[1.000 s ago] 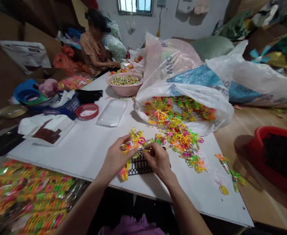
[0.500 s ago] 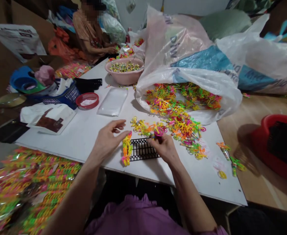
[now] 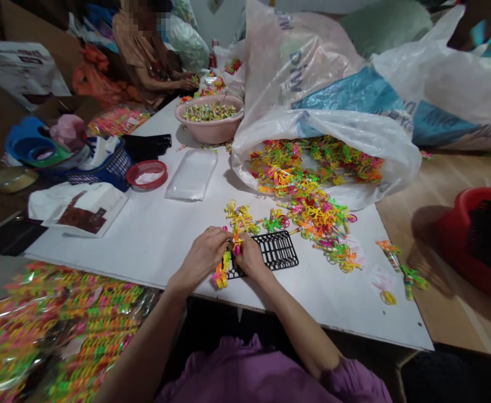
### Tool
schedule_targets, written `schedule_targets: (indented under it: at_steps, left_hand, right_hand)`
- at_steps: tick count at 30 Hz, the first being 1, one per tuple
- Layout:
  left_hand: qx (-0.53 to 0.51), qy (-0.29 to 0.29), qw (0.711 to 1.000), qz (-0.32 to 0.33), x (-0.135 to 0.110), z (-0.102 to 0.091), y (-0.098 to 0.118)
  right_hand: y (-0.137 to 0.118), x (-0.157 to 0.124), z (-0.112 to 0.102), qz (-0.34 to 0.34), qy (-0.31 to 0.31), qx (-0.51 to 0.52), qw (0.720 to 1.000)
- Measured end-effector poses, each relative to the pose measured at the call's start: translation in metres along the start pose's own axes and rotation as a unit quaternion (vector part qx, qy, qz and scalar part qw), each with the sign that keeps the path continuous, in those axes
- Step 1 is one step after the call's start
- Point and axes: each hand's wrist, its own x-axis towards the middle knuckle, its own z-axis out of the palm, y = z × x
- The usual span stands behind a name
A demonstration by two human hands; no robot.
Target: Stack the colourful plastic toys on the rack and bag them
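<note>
Just beside the black plastic grid, at the near edge of the white table, the head camera looks down on two bare forearms meeting over a tangled strand of neon plastic loops. The left hand lies off the grid's left end, its grip closed and curled around the strand from the side. The right hand rests over that same end, its grip pinched in on the strand from the other side. The hands hide exactly what the fingers have hold of. The strand's yellow and orange tail drops across the grid's corner onto the table.

Beyond the grid, a loose heap of similar loops spills from the mouth of a white plastic sack. Farther past the grid sits a pink basin of sorted pieces, and a co-worker works with both hands at the far end. Left of the grid lie a clear plastic sleeve and a red mesh basket.

The main risk seems to be snagging: a hard tug on the strand could catch the grid and drag it, or hook loops from the nearby heap and scatter them.
</note>
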Motion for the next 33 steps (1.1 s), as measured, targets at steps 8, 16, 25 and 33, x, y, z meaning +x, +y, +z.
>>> schedule_targets:
  at_steps: [8, 16, 25, 33]
  left_hand:
    - [0.045, 0.067, 0.997, 0.019, -0.010, 0.015, 0.010]
    - [0.039, 0.078, 0.994, 0.063, -0.040, 0.016, 0.019]
    - [0.087, 0.080, 0.991, 0.057, -0.044, 0.015, 0.016]
    - [0.097, 0.096, 0.990, 0.044, -0.020, 0.015, -0.007]
  right_hand:
    - [-0.017, -0.008, -0.006, 0.000, -0.082, -0.164, 0.983]
    - [0.010, 0.014, -0.066, -0.043, -0.070, -0.133, 0.988]
    - [0.017, 0.038, -0.083, -0.032, 0.004, -0.274, 0.961]
    - [0.032, 0.010, -0.083, 0.083, 0.015, 0.245, 0.966]
